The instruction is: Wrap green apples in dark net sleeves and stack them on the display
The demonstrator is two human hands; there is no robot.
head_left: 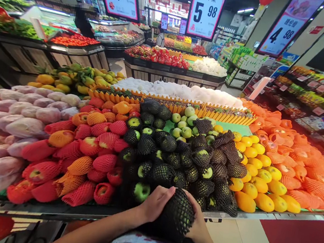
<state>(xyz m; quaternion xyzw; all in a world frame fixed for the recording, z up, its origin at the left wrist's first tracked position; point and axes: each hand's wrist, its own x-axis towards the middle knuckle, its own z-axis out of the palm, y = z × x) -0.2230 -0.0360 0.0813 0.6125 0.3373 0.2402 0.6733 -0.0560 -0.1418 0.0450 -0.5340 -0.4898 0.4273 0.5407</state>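
Note:
Close in front of my body, a green apple in a black foam net (178, 213) sits between my two hands. My left hand (159, 203) grips it from the left, thumb near the top. On the other side my right hand (197, 219) wraps round it, fingers partly hidden behind the net. Just beyond lies a heap of green apples in black nets (164, 173), some with bare green skin showing. One netted green apple (141, 191) rests at the display's front edge beside my left hand.
Left of the heap are apples in red and orange nets (105, 162) and pale wrapped fruit (24, 125). To the right lie yellow-orange fruit (259, 184) and orange-netted fruit (308, 168). A low yellow fence (176, 106) crosses behind. Price screens (207, 10) hang above.

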